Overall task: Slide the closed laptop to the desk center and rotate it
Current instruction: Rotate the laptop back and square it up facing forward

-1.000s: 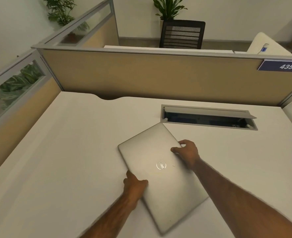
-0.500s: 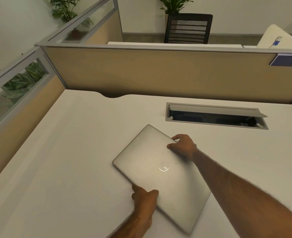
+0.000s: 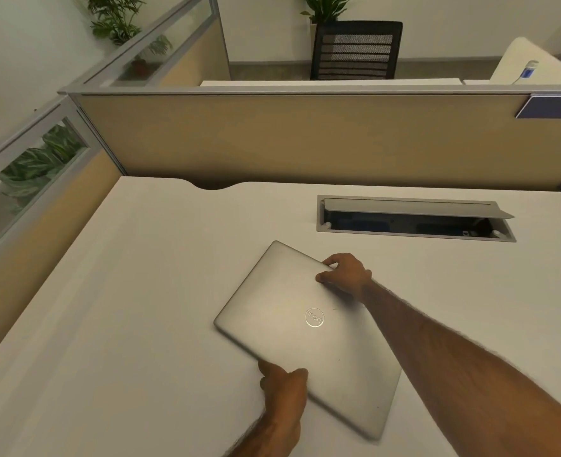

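A closed silver laptop (image 3: 292,328) with a round logo on its lid lies flat and skewed on the white desk (image 3: 134,308), one corner pointing to the far partition. My right hand (image 3: 346,273) grips its far right edge, thumb on the lid. My left hand (image 3: 284,395) holds its near left edge, thumb on top and fingers hidden beneath.
An open cable box (image 3: 414,221) with a raised grey flap is sunk into the desk just beyond the laptop. Beige partitions (image 3: 305,140) close the far and left sides. A black mesh chair (image 3: 356,51) and plants stand behind them.
The laptop has turned clockwise under both hands. My left hand has slid along the near edge toward the right; my right hand has stayed on the far edge.
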Motion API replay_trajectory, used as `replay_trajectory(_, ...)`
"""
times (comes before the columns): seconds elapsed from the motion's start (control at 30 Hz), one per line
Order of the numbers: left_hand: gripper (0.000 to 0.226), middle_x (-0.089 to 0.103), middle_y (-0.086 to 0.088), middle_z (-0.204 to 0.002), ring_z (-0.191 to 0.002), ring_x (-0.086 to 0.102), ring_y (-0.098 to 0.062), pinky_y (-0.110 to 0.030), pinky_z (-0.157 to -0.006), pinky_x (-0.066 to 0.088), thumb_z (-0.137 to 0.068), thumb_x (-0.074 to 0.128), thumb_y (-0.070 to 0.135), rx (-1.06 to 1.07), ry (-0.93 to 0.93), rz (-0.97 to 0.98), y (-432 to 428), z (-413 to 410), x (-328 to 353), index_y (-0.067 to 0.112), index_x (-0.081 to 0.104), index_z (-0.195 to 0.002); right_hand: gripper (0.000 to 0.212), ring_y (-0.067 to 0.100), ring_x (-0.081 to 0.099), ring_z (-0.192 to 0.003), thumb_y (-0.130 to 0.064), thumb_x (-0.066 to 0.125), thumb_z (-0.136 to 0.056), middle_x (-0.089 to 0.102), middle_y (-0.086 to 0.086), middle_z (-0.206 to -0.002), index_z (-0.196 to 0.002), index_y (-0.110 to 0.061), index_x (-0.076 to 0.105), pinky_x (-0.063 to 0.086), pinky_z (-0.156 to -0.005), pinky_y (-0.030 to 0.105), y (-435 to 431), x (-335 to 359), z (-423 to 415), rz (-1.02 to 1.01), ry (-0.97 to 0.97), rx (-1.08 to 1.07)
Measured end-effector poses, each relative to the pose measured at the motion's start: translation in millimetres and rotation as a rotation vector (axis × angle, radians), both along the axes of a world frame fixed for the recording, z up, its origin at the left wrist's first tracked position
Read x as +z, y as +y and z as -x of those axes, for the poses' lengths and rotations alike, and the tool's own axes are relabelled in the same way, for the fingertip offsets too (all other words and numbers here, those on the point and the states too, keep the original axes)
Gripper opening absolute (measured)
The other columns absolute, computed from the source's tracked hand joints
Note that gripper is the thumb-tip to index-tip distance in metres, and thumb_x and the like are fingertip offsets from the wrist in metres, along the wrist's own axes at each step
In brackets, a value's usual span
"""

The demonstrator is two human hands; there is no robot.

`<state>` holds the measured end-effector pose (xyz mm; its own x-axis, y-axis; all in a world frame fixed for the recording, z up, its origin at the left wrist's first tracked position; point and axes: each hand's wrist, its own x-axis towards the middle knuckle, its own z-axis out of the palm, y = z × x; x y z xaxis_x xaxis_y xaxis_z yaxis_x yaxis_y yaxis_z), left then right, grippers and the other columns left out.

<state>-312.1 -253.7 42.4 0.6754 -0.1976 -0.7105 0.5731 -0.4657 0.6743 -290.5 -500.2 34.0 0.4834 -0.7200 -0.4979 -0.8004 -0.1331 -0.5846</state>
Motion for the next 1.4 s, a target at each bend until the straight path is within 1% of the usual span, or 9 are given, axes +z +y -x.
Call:
replay_trajectory(0.1,0.061,0.055,-0.017,-0.124,-0.103,0.06,-0.034,-0.043,-0.089,0.055,-0.079,0.056,-0.002,-0.025,-0.015,-0.016,0,0,-3,0.013,0.037,-0.134,0.045,0.024,0.058,-0.127,-0.046,0.082,-0.073,0.068,-0.004,-0.133,-0.115,-0.035,0.072,0.034,-0.103,0.039,3,-1,0,0.013,-0.02,-0.04)
replay_trajectory(0.3,0.046,0.05,-0.019,-0.125,-0.093,0.058,-0.026,-0.035,-0.084,0.05,-0.082,0.052,-0.002,-0.14,-0.095,-0.102,11,-8,3,0.008,0.047,-0.127,0.046,0.025,0.059,-0.126,-0.04,0.08,-0.08,0.068,0.0,-0.125,-0.124,-0.032,0.07,0.04,-0.11,0.045,11,4,17,0.005,-0.123,-0.097)
replay_trajectory(0.47,0.074,0.022,-0.015,-0.155,-0.14,0.033,-0.036,-0.041,-0.112,0.034,-0.09,0.055,0.01,-0.243,-0.31,-0.199,12,-50,15,0.01,0.019,-0.155,0.037,0.024,0.06,-0.122,-0.034,0.075,-0.089,0.063,0.002,-0.127,-0.125,-0.029,0.07,0.042,-0.112,0.051,28,10,69,0.123,-0.293,-0.298)
replay_trajectory(0.7,0.059,0.042,-0.021,-0.145,-0.132,0.044,-0.04,-0.044,-0.111,0.038,-0.09,0.058,0.02,-0.485,-0.565,-0.316,-13,-133,13,0.008,0.042,-0.145,0.043,0.038,0.06,-0.122,-0.021,0.071,-0.089,0.064,0.02,-0.126,-0.131,-0.011,0.068,0.048,-0.105,0.047,60,2,157,0.212,-0.167,-0.544)
replay_trajectory(0.83,0.062,0.041,-0.02,-0.146,-0.134,0.04,-0.04,-0.046,-0.109,0.036,-0.091,0.057,0.031,-0.622,-0.585,-0.426,-31,-158,1,0.007,0.039,-0.146,0.064,0.044,0.053,-0.13,-0.034,0.072,-0.087,0.055,0.024,-0.139,-0.141,-0.004,0.055,0.047,-0.104,0.048,90,-5,176,0.056,-0.017,-0.645)
replay_trajectory(0.9,0.06,0.044,-0.021,-0.143,-0.134,0.04,-0.041,-0.046,-0.109,0.036,-0.092,0.055,0.032,-0.653,-0.601,-0.429,-38,-164,-4,0.006,0.042,-0.144,0.059,0.045,0.053,-0.126,-0.04,0.071,-0.087,0.055,0.024,-0.132,-0.128,-0.001,0.056,0.049,-0.099,0.048,102,-7,175,0.013,0.033,-0.625)
replay_trajectory(0.97,0.054,0.049,-0.021,-0.139,-0.13,0.044,-0.041,-0.046,-0.107,0.039,-0.093,0.054,0.031,-0.674,-0.643,-0.41,-44,-168,-8,0.005,0.046,-0.14,0.056,0.045,0.054,-0.122,-0.043,0.071,-0.086,0.055,0.023,-0.128,-0.119,0.0,0.056,0.052,-0.096,0.048,111,-4,171,-0.016,0.041,-0.608)
replay_trajectory(1.17,0.048,0.052,-0.022,-0.131,-0.123,0.048,-0.043,-0.047,-0.1,0.044,-0.092,0.053,0.035,-0.729,-0.694,-0.471,-56,-172,-10,0.006,0.055,-0.129,0.061,0.041,0.05,-0.13,-0.042,0.069,-0.088,0.05,0.02,-0.135,-0.131,-0.001,0.053,0.051,-0.101,0.046,122,5,156,-0.059,0.057,-0.583)
replay_trajectory(1.4,0.054,0.048,-0.02,-0.135,-0.125,0.046,-0.04,-0.044,-0.102,0.043,-0.09,0.051,0.038,-0.71,-0.659,-0.511,-65,-176,-12,0.014,0.05,-0.138,0.057,0.043,0.054,-0.122,-0.034,0.073,-0.082,0.051,0.019,-0.128,-0.127,-0.006,0.054,0.052,-0.1,0.047,127,2,152,-0.088,-0.016,-0.701)
